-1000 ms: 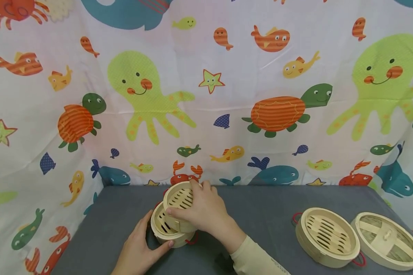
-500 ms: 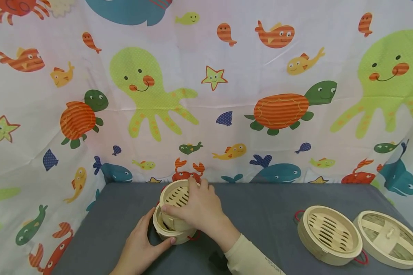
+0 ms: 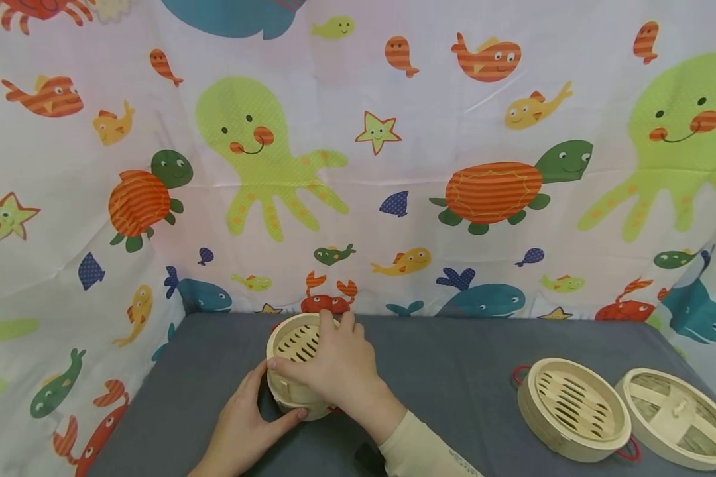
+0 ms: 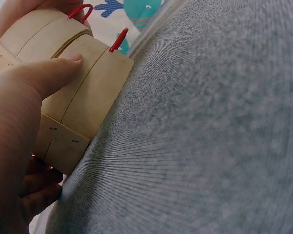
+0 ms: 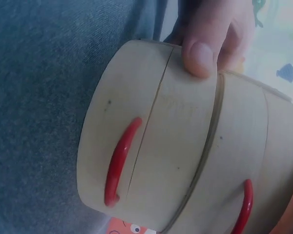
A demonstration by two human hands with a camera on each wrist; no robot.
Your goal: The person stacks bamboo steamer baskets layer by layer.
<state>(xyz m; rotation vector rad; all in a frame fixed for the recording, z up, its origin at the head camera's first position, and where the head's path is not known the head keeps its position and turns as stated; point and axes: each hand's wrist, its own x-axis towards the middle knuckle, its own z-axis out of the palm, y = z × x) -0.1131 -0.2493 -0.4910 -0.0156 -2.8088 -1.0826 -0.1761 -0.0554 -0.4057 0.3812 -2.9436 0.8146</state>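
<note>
Two round bamboo steamer baskets stand stacked at the left of the table. The upper steamer basket (image 3: 292, 341), with slots in its base, sits squarely over the lower steamer basket (image 4: 90, 92). My right hand (image 3: 340, 368) grips the upper one by its wall, thumb at the near left and fingers over the far right rim. Around the lower one curls my left hand (image 3: 244, 424), its thumb (image 4: 58, 73) pressed on the near wall. A thin seam runs between the two baskets in both wrist views. Red handles (image 5: 119, 163) stick out from their sides.
At the right, a third steamer basket (image 3: 573, 407) with red handles rests on the grey tablecloth (image 3: 453, 384). Close beside it lies a bamboo lid (image 3: 677, 414) with crossed strips. A white curtain (image 3: 417, 205) printed with sea animals hangs behind the table.
The upper steamer basket, tilted and off to one side before, has come down level onto the lower one, moving left with my right hand. My left hand keeps its hold.
</note>
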